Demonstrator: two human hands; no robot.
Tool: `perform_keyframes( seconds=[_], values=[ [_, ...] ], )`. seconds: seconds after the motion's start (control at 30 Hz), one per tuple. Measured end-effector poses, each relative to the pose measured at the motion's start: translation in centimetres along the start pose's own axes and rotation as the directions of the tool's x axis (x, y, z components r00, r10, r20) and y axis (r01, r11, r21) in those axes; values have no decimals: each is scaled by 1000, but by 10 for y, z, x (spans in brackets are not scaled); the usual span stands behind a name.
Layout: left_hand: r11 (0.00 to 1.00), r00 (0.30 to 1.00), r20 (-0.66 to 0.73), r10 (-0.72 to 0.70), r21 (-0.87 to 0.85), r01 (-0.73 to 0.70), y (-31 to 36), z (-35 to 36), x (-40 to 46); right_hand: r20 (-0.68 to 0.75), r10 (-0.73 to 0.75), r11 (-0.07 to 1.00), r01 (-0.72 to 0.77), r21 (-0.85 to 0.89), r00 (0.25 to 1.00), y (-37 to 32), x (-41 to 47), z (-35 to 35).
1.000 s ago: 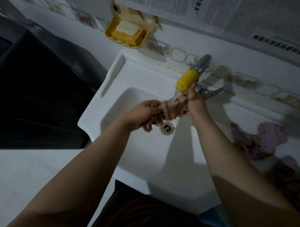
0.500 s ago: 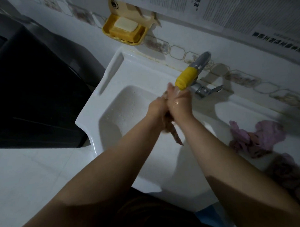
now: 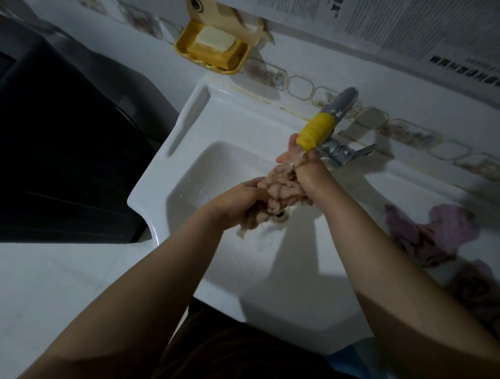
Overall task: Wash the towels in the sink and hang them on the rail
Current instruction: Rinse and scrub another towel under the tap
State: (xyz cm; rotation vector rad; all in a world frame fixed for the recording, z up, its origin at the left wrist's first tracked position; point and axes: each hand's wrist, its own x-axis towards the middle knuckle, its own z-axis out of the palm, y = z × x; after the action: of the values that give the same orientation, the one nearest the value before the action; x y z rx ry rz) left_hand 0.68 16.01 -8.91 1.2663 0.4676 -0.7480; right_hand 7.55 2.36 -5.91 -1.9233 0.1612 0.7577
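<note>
**Towel under the tap, wash still in hand**

Towel (image 3: pixel 279 194), pale and pinkish, is bunched into a wet rope between both hands, over the basin of the white sink (image 3: pixel 187 164) and just above the drain. The left hand (image 3: pixel 237 203) has its fingers curled round the lower part of the bundle. The right hand (image 3: pixel 299 164) closes on the upper part, right beneath the yellow nozzle of the tap (image 3: pixel 316 132), where water appears to run onto cloth and fingers; its fingertips are partly hidden behind the nozzle. A loose tail of cloth hangs below the left hand toward the sink floor.

The bundle's long axis runs on a slant, from lower left near the viewer up toward the tap at the right, with the upper end pointing at the spout and the free end drooping down.

As for progress, this looks like the middle of the job. This towel seems to be at the rubbing or rinsing stage, not yet wrung out. A purple towel (image 3: pixel 434 235) lies crumpled on the ledge to the right of the basin, and a darker heap of cloth (image 3: pixel 483 294) sits nearer the viewer beside it; whether either is already washed cannot be told. No rail is in view, so hanging appears to be wholly ahead.

On the wall behind, a yellow soap dish (image 3: pixel 211 50) holds a pale bar.
</note>
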Motion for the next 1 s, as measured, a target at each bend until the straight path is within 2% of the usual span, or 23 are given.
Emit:
perform_keyframes(
  seconds=[0.07,0.13,0.17,0.23,0.3,0.37,0.4,0.43,0.5,0.6,0.73,0.8,0.87,0.9,0.93,1.0],
  values=[
    [999,998,56,-13,38,11,1,-14,-4,86,9,997,-2,-73,996,0,-4,-5],
    [996,994,109,28,81,-37,4,-25,-5,186,-17,999,23,-27,982,7,-4,-11],
    [993,991,113,65,96,-76,5,-30,-4,238,-42,999,40,15,970,9,-6,-14],
    [974,982,32,188,122,-190,7,-35,-3,312,-60,998,46,50,948,10,-9,-22],
    [954,956,-67,285,115,-276,8,-36,0,317,-22,996,48,-73,948,11,-11,-30],
    [931,928,-75,366,40,-364,10,-36,-2,286,13,957,71,-280,958,15,-13,-36],
    [922,920,-64,386,-7,-387,11,-37,-3,258,2,953,76,-295,966,17,-14,-39],
    [917,917,-75,392,-47,-396,11,-39,-4,222,-25,968,78,-237,975,18,-14,-41],
    [911,913,-152,379,-115,-397,10,-40,-7,94,-87,996,88,-7,992,18,-16,-45],
    [903,881,-305,362,-118,-413,5,-43,-7,-97,-51,957,76,278,994,24,-12,-51],
    [889,821,-397,410,-28,-458,2,-28,-9,-132,40,924,14,382,990,37,-4,-47],
    [874,787,-393,475,105,-475,2,-11,-9,-69,63,908,-29,418,996,39,-1,-37],
    [813,738,-344,581,288,-506,-1,7,-11,5,105,858,-93,506,994,34,-3,-25],
    [751,711,-273,648,381,-539,-5,15,-13,55,127,815,-136,564,990,31,-4,-21],
    [656,672,-176,719,490,-574,-10,21,-15,93,168,771,-189,608,982,28,-5,-17],
    [385,595,54,802,716,-583,-22,25,-15,167,235,698,-286,656,957,23,-5,-14]
  ],
)
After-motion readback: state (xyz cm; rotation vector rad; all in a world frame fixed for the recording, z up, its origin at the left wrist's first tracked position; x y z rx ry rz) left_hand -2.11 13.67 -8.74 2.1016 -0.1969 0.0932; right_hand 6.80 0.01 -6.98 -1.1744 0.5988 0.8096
